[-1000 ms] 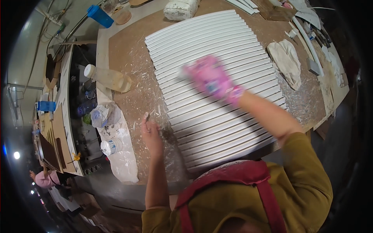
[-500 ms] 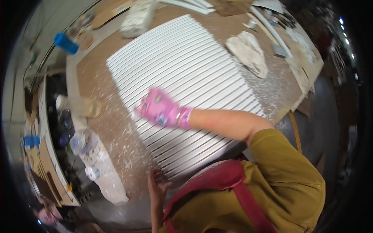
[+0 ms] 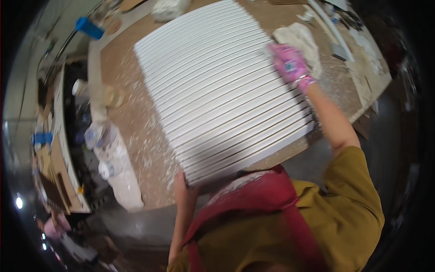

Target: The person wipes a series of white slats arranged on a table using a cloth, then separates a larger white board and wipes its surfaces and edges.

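A white slatted panel (image 3: 222, 97) with many parallel grooves lies on the brown worktable. My bare left hand (image 3: 183, 185) grips its near-left corner; the lower fingers are hidden behind the panel's edge. In a pink patterned glove, my right hand (image 3: 289, 63) is at the panel's right edge, fingers bent and pressed together. Something small and pale shows at its fingertips, too blurred to name. Just beyond that hand lies a crumpled off-white cloth (image 3: 301, 38), partly covered by the glove.
White shavings litter the worktable (image 3: 131, 113). A blue cup (image 3: 89, 28) stands at the far left, a clear jar (image 3: 113, 96) nearer. A pale bundle (image 3: 170, 9) lies at the back. A grey block (image 3: 338, 51) sits at the right. Another person (image 3: 58, 224) is at the lower left.
My right hand has swept across the panel from its left side to its right edge. My left hand has closed on the near-left corner. The view has shifted.
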Demonstrator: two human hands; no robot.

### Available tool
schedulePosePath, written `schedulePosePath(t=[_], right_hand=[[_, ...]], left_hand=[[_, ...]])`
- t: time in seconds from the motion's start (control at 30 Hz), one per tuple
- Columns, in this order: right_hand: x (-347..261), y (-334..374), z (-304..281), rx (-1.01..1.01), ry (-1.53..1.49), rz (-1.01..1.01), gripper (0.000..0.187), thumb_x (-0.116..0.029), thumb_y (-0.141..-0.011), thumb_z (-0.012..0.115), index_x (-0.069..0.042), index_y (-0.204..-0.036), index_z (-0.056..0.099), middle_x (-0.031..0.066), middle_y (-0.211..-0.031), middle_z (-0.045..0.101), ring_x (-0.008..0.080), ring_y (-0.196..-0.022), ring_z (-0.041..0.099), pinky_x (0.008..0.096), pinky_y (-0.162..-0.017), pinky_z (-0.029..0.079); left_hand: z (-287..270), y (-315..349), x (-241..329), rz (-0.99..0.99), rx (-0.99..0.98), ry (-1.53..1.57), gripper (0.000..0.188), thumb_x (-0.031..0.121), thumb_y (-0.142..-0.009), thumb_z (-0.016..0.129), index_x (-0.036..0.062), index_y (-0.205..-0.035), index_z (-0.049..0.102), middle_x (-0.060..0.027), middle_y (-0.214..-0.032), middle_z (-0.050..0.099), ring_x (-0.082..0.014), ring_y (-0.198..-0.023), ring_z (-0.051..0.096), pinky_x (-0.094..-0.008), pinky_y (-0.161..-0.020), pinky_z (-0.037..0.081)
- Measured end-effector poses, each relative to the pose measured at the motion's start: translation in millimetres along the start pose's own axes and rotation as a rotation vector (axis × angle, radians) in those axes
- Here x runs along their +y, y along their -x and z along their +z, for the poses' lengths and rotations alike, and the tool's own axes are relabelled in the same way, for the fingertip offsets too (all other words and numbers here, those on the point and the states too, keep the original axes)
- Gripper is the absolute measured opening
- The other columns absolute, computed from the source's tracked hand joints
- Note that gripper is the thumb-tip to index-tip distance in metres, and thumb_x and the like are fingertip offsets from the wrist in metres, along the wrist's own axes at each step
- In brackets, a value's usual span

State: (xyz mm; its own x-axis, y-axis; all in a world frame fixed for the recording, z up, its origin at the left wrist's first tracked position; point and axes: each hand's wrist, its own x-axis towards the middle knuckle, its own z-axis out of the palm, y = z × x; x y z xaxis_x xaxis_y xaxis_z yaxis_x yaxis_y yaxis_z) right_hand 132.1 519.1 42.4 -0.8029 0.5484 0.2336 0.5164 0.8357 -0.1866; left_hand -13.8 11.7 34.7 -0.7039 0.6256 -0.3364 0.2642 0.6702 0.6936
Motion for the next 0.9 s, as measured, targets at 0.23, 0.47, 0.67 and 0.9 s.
schedulePosePath(t=[0.23,0.47,0.67,0.9], right_hand=[[-135.2,-27.5,-11.8,-0.018,-0.017,-0.098,0.024,-0.023,-0.094,0.051,-0.014,-0.113,0.062,0.0099,-0.081,0.066,0.0266,-0.081,0.063,0.0389,-0.082,0.049],[-309.2,-24.8,84.2,0.279,-0.119,-0.533,0.027,-0.041,-0.096,0.043,-0.018,-0.096,0.057,-0.0018,-0.071,0.053,0.0158,-0.066,0.056,0.0327,-0.073,0.046],[-195.8,-34.7,28.2,0.092,-0.014,-0.307,0.017,-0.021,-0.093,0.049,-0.016,-0.094,0.065,0.0005,-0.069,0.062,0.0167,-0.061,0.058,0.0373,-0.053,0.047],[-243.3,6.0,35.1,-0.212,-0.327,-0.204,0.035,-0.034,-0.099,0.040,-0.011,-0.083,0.062,0.0074,-0.074,0.060,0.0306,-0.088,0.057,0.0450,-0.099,0.036]], left_hand=[[8.1,5.6,-12.3,0.133,0.107,0.037,0.083,-0.003,-0.069,0.073,0.0060,-0.143,0.036,-0.0073,-0.115,0.052,-0.0170,-0.086,0.048,-0.0277,-0.073,0.044],[17.4,6.5,-33.4,0.058,0.131,0.281,0.087,-0.006,-0.071,0.073,0.0068,-0.146,0.032,-0.0064,-0.114,0.050,-0.0130,-0.083,0.048,-0.0265,-0.072,0.047],[15.5,2.8,-14.4,0.030,0.055,0.255,0.088,-0.009,-0.075,0.070,0.0081,-0.148,0.026,-0.0085,-0.116,0.047,-0.0160,-0.092,0.054,-0.0271,-0.074,0.051],[10.0,1.0,-10.9,-0.036,0.057,0.295,0.090,-0.003,-0.070,0.074,0.0053,-0.147,0.028,-0.0123,-0.124,0.046,-0.0191,-0.103,0.049,-0.0272,-0.085,0.044]])
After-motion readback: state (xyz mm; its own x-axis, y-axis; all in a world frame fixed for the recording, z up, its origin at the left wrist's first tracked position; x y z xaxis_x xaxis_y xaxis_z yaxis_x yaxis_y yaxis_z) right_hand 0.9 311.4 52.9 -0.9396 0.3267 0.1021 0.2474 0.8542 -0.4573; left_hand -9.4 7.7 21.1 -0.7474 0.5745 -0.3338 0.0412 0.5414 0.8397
